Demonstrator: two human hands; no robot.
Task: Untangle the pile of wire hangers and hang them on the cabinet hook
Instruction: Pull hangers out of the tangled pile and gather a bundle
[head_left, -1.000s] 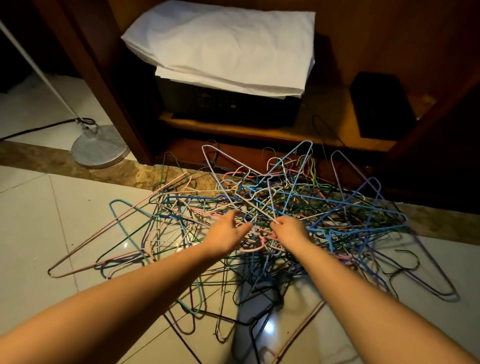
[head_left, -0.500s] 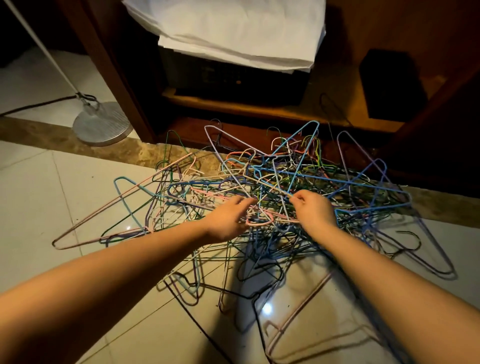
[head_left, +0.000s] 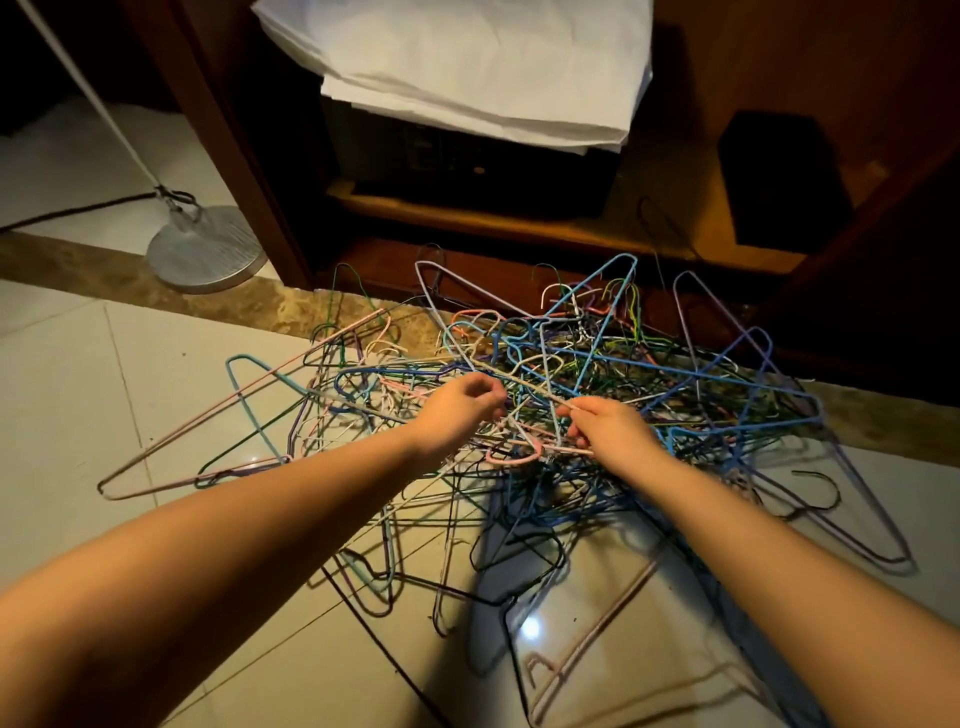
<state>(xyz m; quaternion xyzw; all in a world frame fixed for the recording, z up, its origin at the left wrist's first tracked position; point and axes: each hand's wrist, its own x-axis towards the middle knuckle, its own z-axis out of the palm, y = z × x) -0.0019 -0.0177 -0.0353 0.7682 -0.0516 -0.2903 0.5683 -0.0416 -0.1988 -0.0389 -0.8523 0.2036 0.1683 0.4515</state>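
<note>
A tangled pile of wire hangers (head_left: 675, 374) in blue, pink, green, white and black lies on the tiled floor before a wooden cabinet (head_left: 519, 228). Both my arms reach into its middle. My left hand (head_left: 457, 405) curls its fingers round wires at the pile's centre. My right hand (head_left: 608, 431) pinches a pale wire hanger (head_left: 524, 382) that slants up to the left, with a pink hook (head_left: 511, 457) just below it. No cabinet hook is in view.
A dark box (head_left: 467, 161) under folded white cloth (head_left: 467, 62) sits on the cabinet's low shelf, with a black box (head_left: 779, 182) to its right. A lamp stand's round metal base (head_left: 208, 249) and pole stand at the left. Loose hangers spread across the floor towards me.
My hands have shifted slightly within the pile; the right hand has drawn back towards me along the pale wire, and the view has tilted down a little.
</note>
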